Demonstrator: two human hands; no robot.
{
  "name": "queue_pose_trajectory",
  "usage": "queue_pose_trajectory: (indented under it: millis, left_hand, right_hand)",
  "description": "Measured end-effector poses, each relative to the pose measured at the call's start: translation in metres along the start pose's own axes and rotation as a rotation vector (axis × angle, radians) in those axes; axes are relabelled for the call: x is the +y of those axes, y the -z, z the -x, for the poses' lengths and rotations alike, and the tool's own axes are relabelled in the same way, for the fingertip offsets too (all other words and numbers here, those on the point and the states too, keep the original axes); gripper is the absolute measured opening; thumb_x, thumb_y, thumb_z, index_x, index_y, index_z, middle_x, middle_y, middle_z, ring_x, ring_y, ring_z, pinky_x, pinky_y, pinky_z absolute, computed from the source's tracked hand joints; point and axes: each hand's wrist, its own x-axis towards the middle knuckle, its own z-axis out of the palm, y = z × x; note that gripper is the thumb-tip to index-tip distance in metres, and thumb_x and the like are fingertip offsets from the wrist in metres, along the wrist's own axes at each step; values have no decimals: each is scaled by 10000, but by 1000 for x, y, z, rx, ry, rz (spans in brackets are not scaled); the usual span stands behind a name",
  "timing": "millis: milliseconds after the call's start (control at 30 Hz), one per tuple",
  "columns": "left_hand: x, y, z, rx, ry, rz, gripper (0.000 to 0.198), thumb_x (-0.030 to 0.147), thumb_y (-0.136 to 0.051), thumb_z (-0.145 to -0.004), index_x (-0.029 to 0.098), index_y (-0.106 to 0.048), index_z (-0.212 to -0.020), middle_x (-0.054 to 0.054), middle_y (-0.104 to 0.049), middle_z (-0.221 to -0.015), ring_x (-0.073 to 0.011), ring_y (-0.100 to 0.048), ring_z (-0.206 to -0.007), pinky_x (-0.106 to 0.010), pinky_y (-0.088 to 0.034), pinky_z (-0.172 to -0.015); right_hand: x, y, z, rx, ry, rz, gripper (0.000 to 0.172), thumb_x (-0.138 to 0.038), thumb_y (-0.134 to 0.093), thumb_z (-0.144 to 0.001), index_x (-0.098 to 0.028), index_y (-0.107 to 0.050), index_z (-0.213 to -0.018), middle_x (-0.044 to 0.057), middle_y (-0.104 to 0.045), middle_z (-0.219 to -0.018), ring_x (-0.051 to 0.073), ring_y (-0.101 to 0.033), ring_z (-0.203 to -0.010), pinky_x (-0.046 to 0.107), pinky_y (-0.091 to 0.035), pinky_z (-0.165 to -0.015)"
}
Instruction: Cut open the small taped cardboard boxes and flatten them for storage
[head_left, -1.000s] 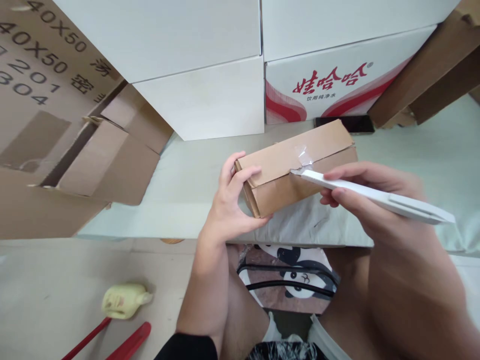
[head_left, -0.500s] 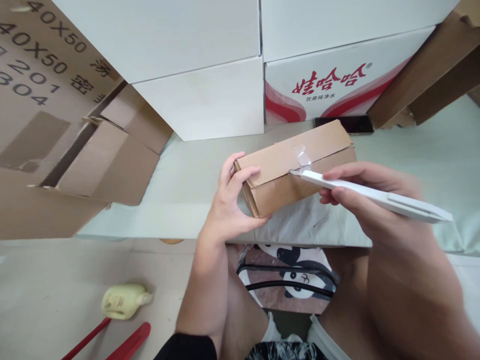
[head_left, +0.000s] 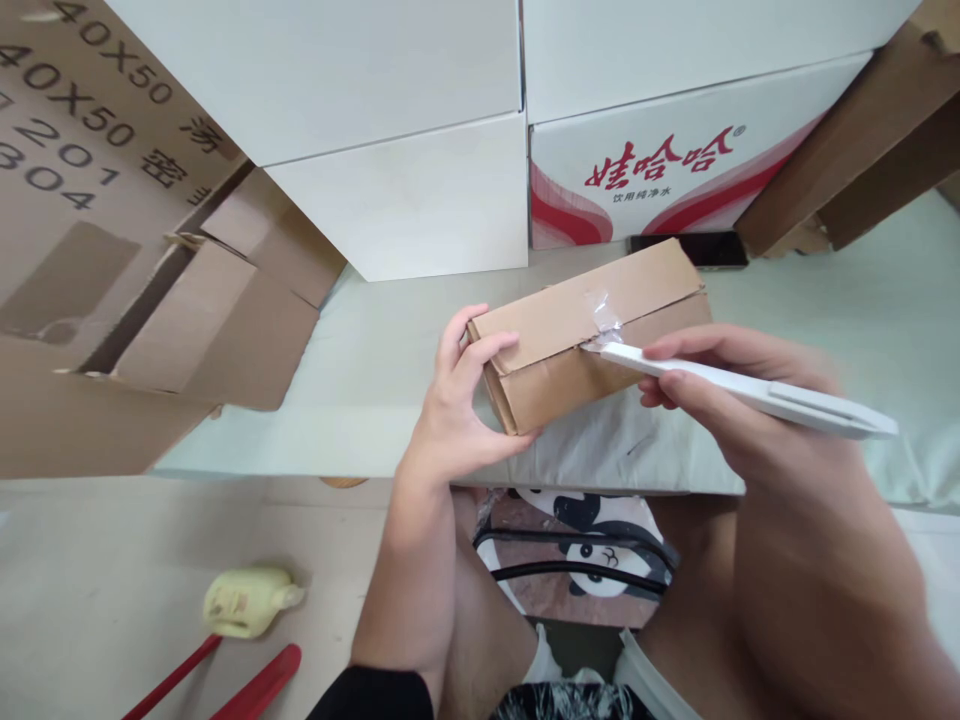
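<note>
A small brown cardboard box [head_left: 555,390] is tilted above the pale green cloth, its seam facing me. My left hand [head_left: 465,400] grips the box's left end, thumb below and fingers over the top. Between the thumb and fingers of my right hand [head_left: 712,390] is a white utility knife [head_left: 757,393]. The knife's tip touches the seam, beside a strip of clear tape [head_left: 602,312] that looks partly torn or wrinkled there. The blade itself is hard to make out.
White cartons [head_left: 435,210] stand stacked at the back, one with red lettering [head_left: 660,160]. A dark phone [head_left: 712,250] lies before them. Large brown cartons [head_left: 67,270] fill the left. On the floor are a yellow bottle [head_left: 247,602] and red handles [head_left: 259,685].
The knife has shifted very slightly left at its rear end, with its tip still at the taped seam. The box and my left hand have hardly moved.
</note>
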Motion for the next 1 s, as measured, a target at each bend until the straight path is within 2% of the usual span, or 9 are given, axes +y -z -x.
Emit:
queue_pose_trajectory:
  millis: [67, 133, 200, 233, 333, 500, 800, 933, 1000]
  left_hand:
    - [2, -2, -1, 2, 2, -12, 855, 261, -923, -603, 262, -494, -1342, -173, -383, -1538, -380, -403, -1492, -576, -385, -1206]
    - [4, -4, -2, -5, -8, -7, 830, 230, -905, -609, 264, -499, -1332, -166, -395, -1533, -371, -429, -1477, -559, -405, -1195]
    - [5, -7, -3, -18, -19, 4, 827, 224, -897, -616, 260, -495, -1338, -168, -403, -1528, -362, -442, -1470, -544, -415, -1192]
    - [5, -8, -3, -22, -20, 5, 836, 229, -898, -615, 259, -489, -1343, -170, -404, -1528, -362, -443, -1470, -541, -415, -1192]
    - [5, -8, -4, -23, -4, -10, 862, 239, -902, -604, 261, -474, -1351, -172, -397, -1535, -373, -428, -1483, -550, -405, -1197]
    - [2, -2, -2, -31, 7, -16, 853, 256, -902, -609, 263, -479, -1350, -181, -398, -1540, -376, -413, -1496, -551, -401, -1197]
    - [1, 5, -1, -56, 8, -9, 865, 285, -916, -605, 276, -481, -1353, -174, -388, -1555, -376, -405, -1500, -551, -410, -1189]
    - [4, 23, 3, -62, 30, 92, 849, 326, -912, -611, 274, -510, -1357, -169, -379, -1553, -372, -384, -1505, -560, -399, -1203]
    - [8, 33, 5, -88, 46, 121, 866, 346, -925, -592, 282, -519, -1354, -158, -384, -1543, -380, -388, -1493, -574, -396, -1204]
  right_hand:
    - [-1, 2, -4, 85, -50, 30, 118, -301, -798, -741, -247, -820, -843, -7, -732, -669, 121, -626, -589, 242, -436, -544]
    - [-3, 5, -8, 233, -68, 45, 58, -258, -760, -708, -219, -799, -725, -10, -670, -564, 119, -574, -529, 251, -392, -501]
    - [-5, 6, -9, 342, -32, 41, 82, -242, -721, -692, -206, -753, -626, -16, -614, -503, 117, -525, -490, 268, -357, -480]
    - [-6, 7, -9, 353, -5, 36, 102, -247, -709, -694, -206, -736, -604, -18, -603, -496, 117, -511, -484, 274, -350, -479]
    - [-8, 8, -8, 251, 39, 49, 94, -252, -697, -710, -212, -735, -635, -23, -615, -518, 114, -516, -501, 271, -353, -488]
    - [-8, 12, -6, 100, 22, 79, 36, -241, -732, -763, -217, -759, -762, -6, -687, -655, 120, -557, -592, 264, -382, -533]
    - [-6, 14, -5, -58, 147, 131, 120, -336, -695, -870, -234, -745, -907, 7, -744, -835, 139, -621, -702, 270, -429, -597]
    - [-15, 16, 4, -115, 278, 123, 110, -301, -685, -887, -260, -729, -979, 18, -773, -1015, 190, -693, -918, 304, -486, -741]
    - [-24, 17, 12, -135, 285, 110, 111, -284, -667, -902, -280, -734, -991, 17, -773, -1085, 217, -702, -1025, 328, -503, -814]
